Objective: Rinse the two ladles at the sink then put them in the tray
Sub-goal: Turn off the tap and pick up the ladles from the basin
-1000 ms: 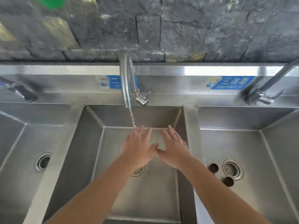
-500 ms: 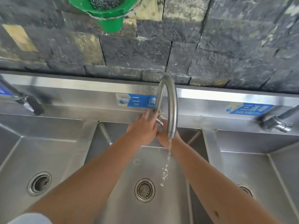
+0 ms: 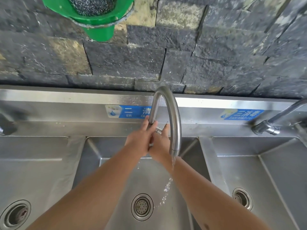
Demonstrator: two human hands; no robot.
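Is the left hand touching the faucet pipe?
Touching. The head view shows the left hand with its fingers wrapped around the faucet riser.

Steel-grey sink (image 3: 49, 163), blue labels (image 3: 127, 112), green funnel (image 3: 99, 24), dark mottled stone wall (image 3: 216, 55).

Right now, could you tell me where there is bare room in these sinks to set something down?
The left basin and right basin floors lie bare around their drains. The middle basin is crowded: both forearms cross it, and water falls from the faucet.
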